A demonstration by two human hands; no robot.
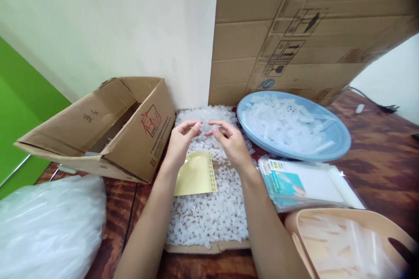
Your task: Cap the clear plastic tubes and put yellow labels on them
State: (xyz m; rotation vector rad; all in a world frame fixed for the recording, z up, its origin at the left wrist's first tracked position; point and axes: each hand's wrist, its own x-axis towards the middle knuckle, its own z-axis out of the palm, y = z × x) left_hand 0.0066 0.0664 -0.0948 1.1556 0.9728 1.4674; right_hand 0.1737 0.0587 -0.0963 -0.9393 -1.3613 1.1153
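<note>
My left hand and my right hand face each other above a heap of small whitish translucent plastic pieces. On both, the thumb and fingers are bent together in a pinch. Whatever sits between the fingertips is too pale and small to make out against the heap behind. A yellow sheet with a row of dark marks along its right edge lies on the pieces, just below my hands. Under the heap, a flat cardboard piece shows at the front edge.
An open cardboard box stands left, a bulging clear plastic bag before it. At right are a blue basin of translucent plastic parts, flat packets and a beige bin with clear strips. A large carton rises behind.
</note>
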